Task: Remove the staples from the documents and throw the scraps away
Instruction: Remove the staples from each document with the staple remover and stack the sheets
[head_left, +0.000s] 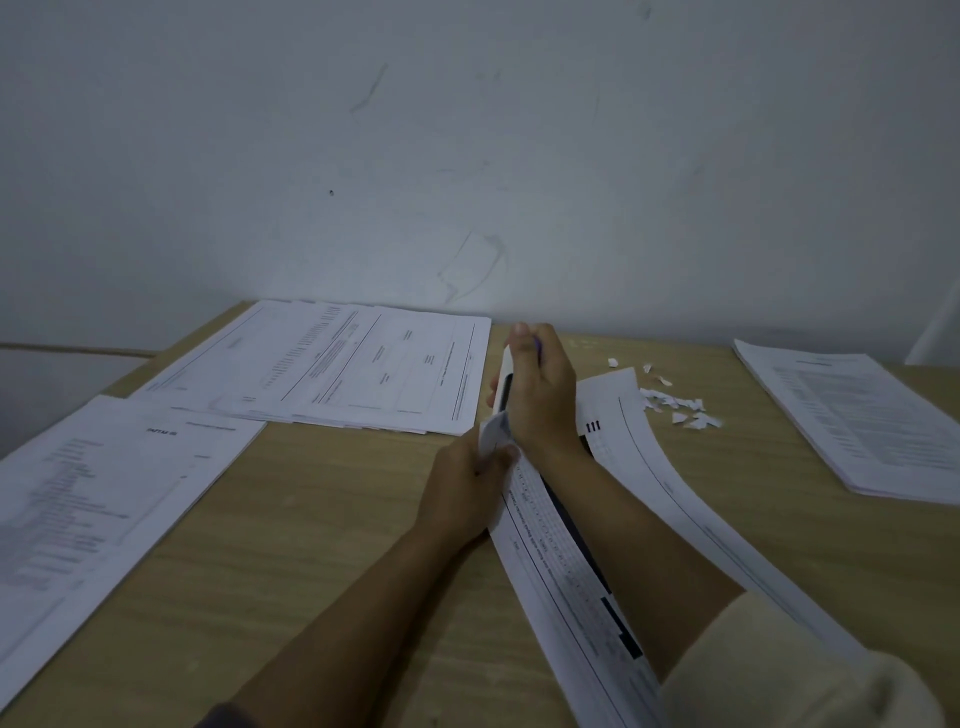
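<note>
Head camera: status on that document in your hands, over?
Left hand pinches document corner. Right hand grips tool beside that corner. Torn scraps lie loose on table, not yet binned.

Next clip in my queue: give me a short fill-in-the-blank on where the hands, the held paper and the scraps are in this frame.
1. The small torn white paper scraps lie to the ___ of the right hand.
2. The scraps rest on the light ___ table.
3. The left hand pinches a corner of the printed white document, which the ___ hand also grips.

Missing words: right; wooden; right.
</note>
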